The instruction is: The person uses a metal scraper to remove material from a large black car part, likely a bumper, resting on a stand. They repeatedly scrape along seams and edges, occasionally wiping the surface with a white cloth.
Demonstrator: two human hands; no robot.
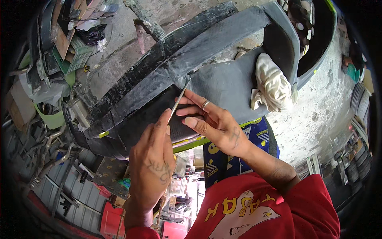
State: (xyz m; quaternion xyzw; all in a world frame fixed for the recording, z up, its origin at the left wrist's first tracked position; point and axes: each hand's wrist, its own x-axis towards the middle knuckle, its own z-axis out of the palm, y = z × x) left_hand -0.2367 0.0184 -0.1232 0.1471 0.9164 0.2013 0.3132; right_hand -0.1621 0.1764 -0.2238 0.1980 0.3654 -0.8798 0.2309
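Head view: left hand (pixel 152 159) grips rod (pixel 179 100); right hand (pixel 218 124) half-open, contact unclear; slack grip could let rod scratch bumper (pixel 225 81).

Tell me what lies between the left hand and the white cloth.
In the head view, rightward from the left hand come the thin metal tool it holds, the right hand, then dark grey panel up to the white cloth.
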